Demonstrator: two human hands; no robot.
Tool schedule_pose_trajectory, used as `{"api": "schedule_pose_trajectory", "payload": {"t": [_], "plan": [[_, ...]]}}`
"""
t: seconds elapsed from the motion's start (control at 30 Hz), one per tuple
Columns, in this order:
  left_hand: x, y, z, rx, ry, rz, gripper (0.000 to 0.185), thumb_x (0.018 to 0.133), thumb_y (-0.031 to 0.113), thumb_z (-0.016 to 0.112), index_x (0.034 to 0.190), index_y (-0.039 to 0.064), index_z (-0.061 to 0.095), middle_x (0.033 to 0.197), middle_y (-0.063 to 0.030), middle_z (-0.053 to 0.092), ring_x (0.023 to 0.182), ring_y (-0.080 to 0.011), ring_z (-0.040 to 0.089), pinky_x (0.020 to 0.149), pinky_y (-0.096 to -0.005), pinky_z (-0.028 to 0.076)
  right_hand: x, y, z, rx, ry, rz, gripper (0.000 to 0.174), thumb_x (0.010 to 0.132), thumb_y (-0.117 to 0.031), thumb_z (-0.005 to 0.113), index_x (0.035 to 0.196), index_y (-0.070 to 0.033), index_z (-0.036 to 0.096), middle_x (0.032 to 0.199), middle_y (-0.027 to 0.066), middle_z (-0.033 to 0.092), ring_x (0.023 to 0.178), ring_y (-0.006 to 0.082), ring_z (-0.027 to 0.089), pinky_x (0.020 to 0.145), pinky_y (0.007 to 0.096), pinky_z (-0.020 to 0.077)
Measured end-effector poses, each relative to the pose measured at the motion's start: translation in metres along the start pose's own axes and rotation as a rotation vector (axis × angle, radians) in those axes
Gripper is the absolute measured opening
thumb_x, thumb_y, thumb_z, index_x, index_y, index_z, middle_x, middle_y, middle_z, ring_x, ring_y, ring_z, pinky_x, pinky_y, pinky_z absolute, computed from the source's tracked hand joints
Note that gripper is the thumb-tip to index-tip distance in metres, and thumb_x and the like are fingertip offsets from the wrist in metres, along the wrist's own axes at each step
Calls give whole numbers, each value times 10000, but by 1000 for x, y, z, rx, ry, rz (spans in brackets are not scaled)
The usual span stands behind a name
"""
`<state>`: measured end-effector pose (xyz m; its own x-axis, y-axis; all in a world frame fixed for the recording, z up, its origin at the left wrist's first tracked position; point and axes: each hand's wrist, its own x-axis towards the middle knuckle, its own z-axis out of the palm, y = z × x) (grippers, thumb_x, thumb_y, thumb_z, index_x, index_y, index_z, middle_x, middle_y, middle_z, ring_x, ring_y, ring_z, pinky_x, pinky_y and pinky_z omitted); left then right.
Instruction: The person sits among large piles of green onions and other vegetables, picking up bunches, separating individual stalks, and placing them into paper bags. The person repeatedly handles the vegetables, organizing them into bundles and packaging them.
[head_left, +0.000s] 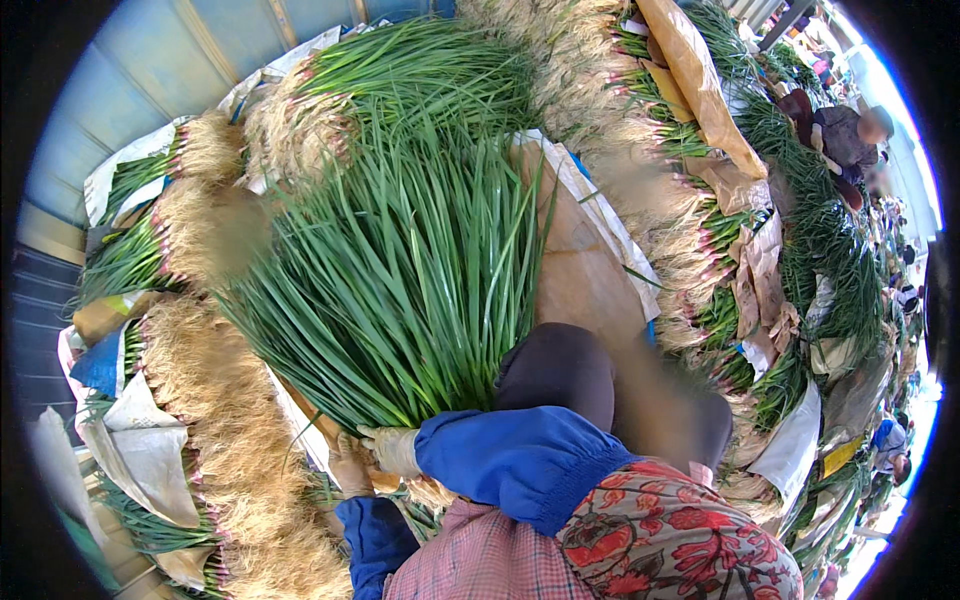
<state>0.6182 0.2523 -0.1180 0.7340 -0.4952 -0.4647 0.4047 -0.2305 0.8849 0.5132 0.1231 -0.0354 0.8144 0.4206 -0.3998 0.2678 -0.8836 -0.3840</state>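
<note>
A broad fan of leafy green allium plants (420, 277), which look like green garlic, lies before me with its leaves pointing away. My right hand (395, 451), in a pale glove, rests at the near left edge of the fan, against the lower leaves. Close beside it is my left hand (351, 466), fingers up, by the edge of a brown paper sheet (319, 424). The two hands almost meet, and their fingertips are partly hidden, so any grip is unclear. Pale roots (429, 495) show below my right wrist. My knee (559, 367) is by the fan's right side.
Stacked rows of roots (217, 435) run along the left, with white sacking (150, 442) over their leaves. More rooted bundles (697, 247) line the right. Brown paper (581, 277) lies right of the fan. Another person (847, 142) is at the far right.
</note>
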Motion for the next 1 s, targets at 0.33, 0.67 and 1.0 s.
{"api": "schedule_pose_trajectory", "payload": {"t": [0.33, 0.67, 1.0], "plan": [[-54, 69, -5, 39, 134, 36, 268, 920, 205, 563, 1085, -6, 587, 894, -51, 603, 717, -124, 538, 620, -271, 449, 32, 12, 38, -202, -94, 85, 421, 860, -400, 469, 1145, -149, 650, 1257, 13, 575, 1349, 254, 299, 1126, 510, 11], [-78, 117, -3, 206, 120, 24, 360, 914, 292, 588, 1112, -9, 596, 890, -17, 594, 740, -93, 519, 631, -222, 423, 23, 11, 33, -97, 23, 115, 350, 821, -351, 511, 1030, -130, 684, 1101, 57, 635, 1202, 251, 446, 1061, 504, 165], [-19, 57, 1, 459, 80, 328, 354, 974, 240, 480, 1174, -42, 557, 1028, -72, 622, 892, -115, 542, 799, -250, 449, -271, 67, -56, 782, 1526, 384, 237, 885, -199, 484, 994, -24, 600, 901, 143, 651, 763, 223, 620, 660, 325, 468]]}}
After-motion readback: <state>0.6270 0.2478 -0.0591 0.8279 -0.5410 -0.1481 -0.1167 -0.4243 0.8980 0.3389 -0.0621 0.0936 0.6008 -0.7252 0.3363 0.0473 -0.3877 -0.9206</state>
